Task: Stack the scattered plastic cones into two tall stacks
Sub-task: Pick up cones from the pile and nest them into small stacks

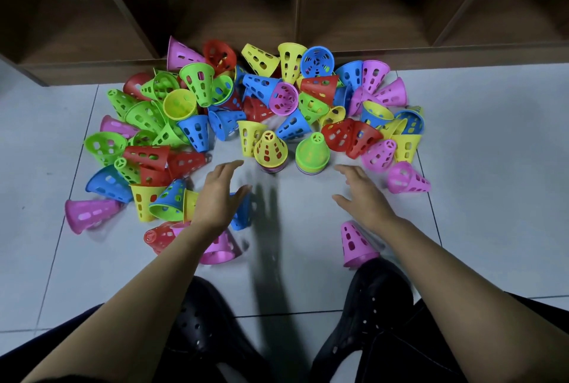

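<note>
Hovering hands: left hand (219,194), right hand (363,194), fingers spread, holding nothing.

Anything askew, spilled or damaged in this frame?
Nothing looks damaged. Loose cones lie tipped every way across the floor; the yellow-topped stack and green-topped stack stand upright. One pink cone sits apart, tilted, beside the right shoe.

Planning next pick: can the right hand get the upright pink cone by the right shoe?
Probably yes: the pink cone stands alone, nothing on it; the open right hand hovers beyond it and must draw back.
</note>
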